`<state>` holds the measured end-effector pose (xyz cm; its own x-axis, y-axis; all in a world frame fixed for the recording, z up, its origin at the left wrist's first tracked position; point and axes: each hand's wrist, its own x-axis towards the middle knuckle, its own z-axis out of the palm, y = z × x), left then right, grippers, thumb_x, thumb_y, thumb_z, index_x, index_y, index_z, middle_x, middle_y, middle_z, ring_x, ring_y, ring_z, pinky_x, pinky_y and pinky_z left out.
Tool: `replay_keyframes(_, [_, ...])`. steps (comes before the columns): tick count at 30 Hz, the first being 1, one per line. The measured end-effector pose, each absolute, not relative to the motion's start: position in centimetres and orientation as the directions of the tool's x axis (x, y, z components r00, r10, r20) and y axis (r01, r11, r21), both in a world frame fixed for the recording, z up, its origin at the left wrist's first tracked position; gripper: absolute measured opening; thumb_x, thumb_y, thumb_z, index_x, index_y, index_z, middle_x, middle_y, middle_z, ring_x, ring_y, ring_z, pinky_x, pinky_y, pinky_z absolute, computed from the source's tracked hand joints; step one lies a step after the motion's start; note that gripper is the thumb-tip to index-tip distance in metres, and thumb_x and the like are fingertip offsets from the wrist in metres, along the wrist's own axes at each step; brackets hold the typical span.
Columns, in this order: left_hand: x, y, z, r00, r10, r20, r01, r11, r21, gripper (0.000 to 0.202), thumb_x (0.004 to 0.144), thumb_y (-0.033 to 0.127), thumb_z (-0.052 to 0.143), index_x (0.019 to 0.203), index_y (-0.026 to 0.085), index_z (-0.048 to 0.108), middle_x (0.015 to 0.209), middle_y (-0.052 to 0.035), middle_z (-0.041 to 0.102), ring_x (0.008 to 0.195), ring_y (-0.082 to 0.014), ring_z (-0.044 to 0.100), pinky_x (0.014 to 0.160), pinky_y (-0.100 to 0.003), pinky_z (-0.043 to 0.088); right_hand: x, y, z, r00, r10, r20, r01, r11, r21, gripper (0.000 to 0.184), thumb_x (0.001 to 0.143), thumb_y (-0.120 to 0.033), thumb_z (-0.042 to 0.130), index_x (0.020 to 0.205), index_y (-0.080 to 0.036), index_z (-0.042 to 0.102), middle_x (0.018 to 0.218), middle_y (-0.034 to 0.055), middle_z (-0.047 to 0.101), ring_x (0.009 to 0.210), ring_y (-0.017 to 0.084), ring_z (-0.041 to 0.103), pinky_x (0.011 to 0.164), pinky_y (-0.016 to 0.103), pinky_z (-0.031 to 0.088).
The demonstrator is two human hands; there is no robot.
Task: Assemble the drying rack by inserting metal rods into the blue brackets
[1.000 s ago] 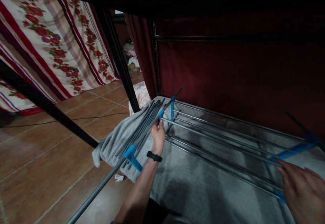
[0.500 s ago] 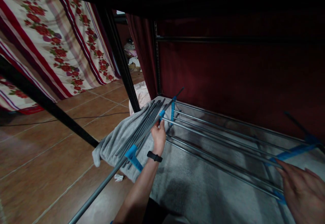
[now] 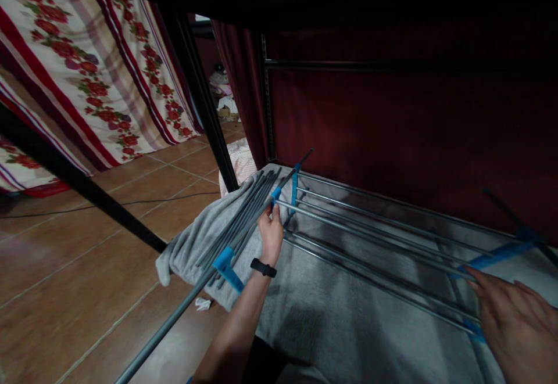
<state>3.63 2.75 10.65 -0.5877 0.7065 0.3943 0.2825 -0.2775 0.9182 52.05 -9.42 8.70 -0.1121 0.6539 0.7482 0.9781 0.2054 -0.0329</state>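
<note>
A folding metal drying rack [image 3: 375,230] with grey rods and blue plastic joints lies flat on a grey blanket [image 3: 344,320]. My left hand [image 3: 271,234], a black band on its wrist, is closed around a rod at the rack's left end, beside a blue joint [image 3: 276,196]. My right hand [image 3: 514,320] reaches in from the lower right with fingers stretched onto the rods next to a blue side bar [image 3: 497,255]. A folded wing of rods [image 3: 235,227] lies left of my left hand.
A black metal frame post [image 3: 204,108] stands behind the rack, and a slanted black bar [image 3: 78,183] crosses at left. Dark red curtain [image 3: 392,122] backs the rack. Floral striped fabric [image 3: 91,76] hangs at left over brown floor tiles [image 3: 87,291].
Nothing has changed apart from a slight shift of the view; both hands stay on the rack in the same places.
</note>
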Motion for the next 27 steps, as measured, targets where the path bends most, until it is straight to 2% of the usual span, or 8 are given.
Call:
replay_keyframes(6, [3.9, 2.6, 10.9, -0.578, 0.703, 0.416, 0.249, -0.333, 0.909, 0.041, 0.098, 0.048, 0.058, 0.111, 0.014, 0.077, 0.121, -0.0161, 0.077, 0.123, -0.0318, 0.069, 0.118, -0.048, 0.045, 51.9, -9.3, 8.9, -0.149, 0.648, 0.747, 0.981, 0.192, 0.029, 0.055, 0.099, -0.041, 0.049, 0.154, -0.037, 0.055, 0.101, 0.0093, 0.078, 0.093, 0.035, 0.071, 0.104, 0.058, 0.046])
replay_keyframes(9, [4.0, 2.9, 10.8, -0.590, 0.693, 0.415, 0.214, -0.361, 0.908, 0.041, 0.098, 0.050, 0.059, 0.113, 0.016, 0.076, 0.121, -0.0144, 0.077, 0.125, -0.0298, 0.068, 0.120, -0.046, 0.044, 51.7, -9.3, 9.1, -0.149, 0.666, 0.731, 0.983, 0.181, 0.035, 0.051, 0.101, -0.038, 0.049, 0.151, -0.039, 0.057, 0.099, 0.0086, 0.077, 0.092, 0.034, 0.072, 0.108, 0.057, 0.044])
replay_keyframes(11, [4.0, 3.2, 10.6, -0.606, 0.677, 0.418, 0.209, -0.372, 0.904, 0.041, 0.097, 0.051, 0.060, 0.113, 0.017, 0.076, 0.123, -0.0142, 0.077, 0.126, -0.0291, 0.067, 0.122, -0.046, 0.042, 51.2, -9.4, 9.3, -0.142, 0.683, 0.717, 0.984, 0.173, 0.030, 0.047, 0.102, -0.035, 0.050, 0.148, -0.039, 0.058, 0.103, 0.0084, 0.078, 0.096, 0.033, 0.072, 0.111, 0.055, 0.042])
replay_keyframes(15, [3.8, 3.7, 10.4, -0.630, 0.642, 0.437, 0.184, -0.423, 0.887, 0.041, 0.092, 0.051, 0.067, 0.116, 0.017, 0.073, 0.127, -0.0133, 0.075, 0.128, -0.0278, 0.066, 0.123, -0.044, 0.041, 49.4, -9.9, 9.9, -0.121, 0.676, 0.727, 0.989, 0.148, 0.027, 0.046, 0.104, -0.034, 0.051, 0.149, -0.028, 0.055, 0.122, 0.0112, 0.075, 0.113, 0.031, 0.070, 0.117, 0.052, 0.039])
replay_keyframes(17, [3.7, 3.9, 10.4, -0.625, 0.635, 0.454, 0.173, -0.455, 0.874, 0.040, 0.091, 0.048, 0.069, 0.117, 0.018, 0.073, 0.130, -0.0119, 0.074, 0.129, -0.0274, 0.065, 0.123, -0.043, 0.041, 48.2, -10.0, 10.5, -0.091, 0.646, 0.758, 0.991, 0.133, 0.005, 0.044, 0.104, -0.033, 0.052, 0.147, -0.024, 0.056, 0.126, 0.0123, 0.072, 0.114, 0.029, 0.068, 0.116, 0.052, 0.040])
replay_keyframes(20, [3.8, 4.4, 10.7, -0.582, 0.635, 0.508, 0.217, -0.480, 0.850, 0.036, 0.090, 0.045, 0.069, 0.113, 0.017, 0.074, 0.129, -0.0094, 0.075, 0.132, -0.0283, 0.064, 0.125, -0.045, 0.040, 47.1, -9.8, 11.3, -0.045, 0.613, 0.789, 0.989, 0.140, -0.052, 0.033, 0.105, -0.028, 0.049, 0.136, -0.024, 0.062, 0.118, 0.0118, 0.072, 0.110, 0.027, 0.065, 0.106, 0.050, 0.047])
replay_keyframes(24, [4.7, 4.6, 11.6, -0.618, 0.600, 0.507, 0.203, -0.502, 0.841, 0.027, 0.087, 0.039, 0.070, 0.108, 0.023, 0.075, 0.128, -0.0001, 0.077, 0.123, -0.0277, 0.070, 0.121, -0.051, 0.045, 46.8, -9.5, 12.0, -0.017, 0.640, 0.769, 0.986, 0.139, -0.094, 0.025, 0.106, -0.026, 0.047, 0.122, -0.025, 0.066, 0.112, 0.0102, 0.070, 0.107, 0.026, 0.064, 0.097, 0.046, 0.052])
replay_keyframes(27, [5.5, 3.8, 12.5, -0.620, 0.593, 0.514, 0.199, -0.515, 0.834, 0.021, 0.084, 0.034, 0.071, 0.104, 0.027, 0.076, 0.126, 0.0055, 0.078, 0.124, -0.0274, 0.071, 0.118, -0.050, 0.049, 46.7, -9.6, 12.1, 0.004, 0.659, 0.752, 0.984, 0.131, -0.120, 0.025, 0.107, -0.028, 0.047, 0.120, -0.025, 0.067, 0.113, 0.0100, 0.070, 0.106, 0.026, 0.064, 0.097, 0.045, 0.052])
